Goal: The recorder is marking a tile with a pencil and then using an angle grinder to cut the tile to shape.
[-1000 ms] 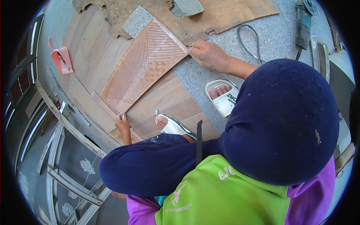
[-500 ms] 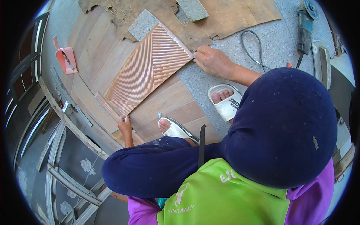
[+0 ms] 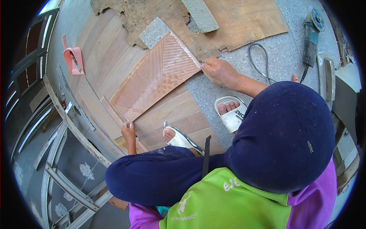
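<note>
In the head view, a brown ridged panel (image 3: 156, 78) spans the space between the person's 2 hands, in front of the feet, over the wood-patterned floor (image 3: 179, 105). Its grooves run in 2 directions that meet along a seam, and a whitish edge runs along its upper right side. Whether it lies flat or is slightly lifted, I cannot tell.

The left hand (image 3: 129, 133) has its fingers drawn in narrow, pinching the panel's near left corner. The right hand (image 3: 222, 72) has its thumb and fingers close together on the far right corner; the fingertips' exact grip is partly hidden.

Beyond the panel lies a ragged wooden sheet (image 3: 248, 19) with a grey strip (image 3: 204, 19) resting on it. A speckled grey piece (image 3: 153, 33) sits just beside the panel's upper tip. On the right, an angle grinder (image 3: 310, 44) lies on the speckled floor (image 3: 282, 45). On the left are a pink dustpan (image 3: 79, 53) and a metal frame (image 3: 53, 181). The person wears 2 white sandals (image 3: 233, 118)
</note>
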The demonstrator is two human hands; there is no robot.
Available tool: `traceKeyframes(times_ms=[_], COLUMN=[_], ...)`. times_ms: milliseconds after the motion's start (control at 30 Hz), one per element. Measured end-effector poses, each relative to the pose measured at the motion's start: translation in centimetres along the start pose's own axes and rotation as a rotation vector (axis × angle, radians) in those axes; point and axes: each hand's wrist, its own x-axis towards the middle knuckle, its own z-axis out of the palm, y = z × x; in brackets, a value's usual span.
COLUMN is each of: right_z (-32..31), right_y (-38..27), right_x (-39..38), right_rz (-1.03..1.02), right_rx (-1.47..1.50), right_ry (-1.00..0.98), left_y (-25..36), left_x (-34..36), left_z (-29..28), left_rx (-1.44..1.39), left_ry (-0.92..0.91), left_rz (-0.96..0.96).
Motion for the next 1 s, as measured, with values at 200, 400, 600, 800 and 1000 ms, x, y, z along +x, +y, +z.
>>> traceKeyframes(times_ms=[200,400,600,800,1000], right_z=[0.2,0.3,-0.1,-0.2,0.1], right_y=[0.3,1.6,1.2,0.8,-0.2], right_x=[0.0,-0.8,-1.0,-0.5,1.4], right_rz=[-0.043,-0.024,-0.043,-0.046,-0.086], right_rx=[0.025,-0.015,-0.070,-0.102,-0.096], right_ry=[0.071,0.090,0.084,0.055,0.092], left_y=[-0.2,0.3,-1.3,-0.8,-1.1], left_x=[-0.1,-0.3,-0.3,-0.7,-0.9], left_z=[0.4,0.5,0.9,1.5,0.7], left_rx=[-0.050,-0.071,-0.143,-0.077,-0.023], left_ry=[-0.007,0.021,0.038,0.019,0.105], left_rz=[-0.044,-0.008,-0.033,-0.025,0.066])
